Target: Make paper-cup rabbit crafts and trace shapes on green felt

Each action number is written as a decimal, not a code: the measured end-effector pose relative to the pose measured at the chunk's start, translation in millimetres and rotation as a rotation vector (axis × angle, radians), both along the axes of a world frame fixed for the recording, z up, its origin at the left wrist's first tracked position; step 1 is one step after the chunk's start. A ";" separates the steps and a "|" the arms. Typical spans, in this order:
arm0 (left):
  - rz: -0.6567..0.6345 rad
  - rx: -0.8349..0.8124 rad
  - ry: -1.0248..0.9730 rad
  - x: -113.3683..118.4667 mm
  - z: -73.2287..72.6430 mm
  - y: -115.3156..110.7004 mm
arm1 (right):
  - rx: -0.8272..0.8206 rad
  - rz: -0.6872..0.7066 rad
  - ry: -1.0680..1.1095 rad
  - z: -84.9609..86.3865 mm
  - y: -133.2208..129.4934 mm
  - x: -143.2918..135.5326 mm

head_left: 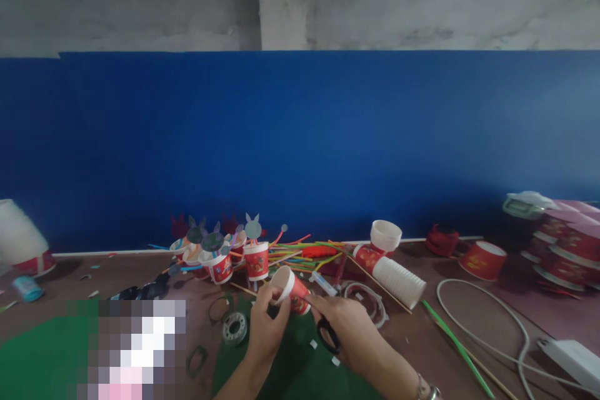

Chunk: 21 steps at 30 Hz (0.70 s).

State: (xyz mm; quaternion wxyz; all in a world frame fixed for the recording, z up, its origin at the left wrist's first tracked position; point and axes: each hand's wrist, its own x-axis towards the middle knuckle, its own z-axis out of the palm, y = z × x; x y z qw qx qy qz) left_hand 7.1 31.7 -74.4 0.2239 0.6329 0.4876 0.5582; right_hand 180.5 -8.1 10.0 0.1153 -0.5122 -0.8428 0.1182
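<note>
A red paper cup [300, 290] with a white inside is tilted, its mouth toward the upper left. My left hand [269, 319] holds it by the rim, thumb and fingers closed on the edge. My right hand [344, 325] is closed round black-handled scissors [328, 334] at the cup's right side; the blades are mostly hidden. A roll of tape [234, 328] lies left of my left hand. Small white scraps [313, 344] are scattered on the green mat [300, 369] below the cup.
Red cups with animal-shaped cutouts [257, 259] stand at the back left. Behind my hands are coloured sticks [290, 256], a syringe [324, 284] and a toppled cup stack [394, 278]. A white cable [469, 287] loops at the right, near a power strip [574, 359].
</note>
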 end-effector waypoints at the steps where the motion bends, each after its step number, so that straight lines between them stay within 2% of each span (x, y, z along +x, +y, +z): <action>1: -0.011 -0.001 0.002 -0.1 0.6 -0.2 | 0.000 -0.004 -0.008 0.9 -0.1 -0.3; 7: 0.026 0.065 0.060 -0.7 0.8 0.3 | -0.006 -0.020 -0.006 -1.1 -1.1 -1.3; 10: 0.030 0.104 0.092 -0.5 0.8 -0.5 | -0.030 -0.018 0.164 -9.6 -0.6 -1.0; 12: 0.028 0.124 0.129 -0.2 2.0 -2.1 | -0.138 -0.090 0.358 -16.6 1.8 -1.2; 15: 0.028 0.185 0.183 0.4 5.3 -5.1 | -0.512 -0.261 0.634 -24.4 9.0 -1.0; 17: 0.028 0.233 0.210 0.6 7.0 -6.5 | -0.756 -0.298 0.791 -26.8 14.0 -0.2; 18: 0.027 0.246 0.220 0.4 7.3 -6.8 | -0.826 -0.300 0.840 -27.2 15.6 0.3; 19: 0.031 0.247 0.226 0.2 7.0 -6.7 | -0.848 -0.297 0.849 -27.2 16.3 0.7; 21: 0.043 0.226 0.231 -0.5 4.9 -5.7 | -0.702 -0.269 0.744 -25.9 14.5 1.3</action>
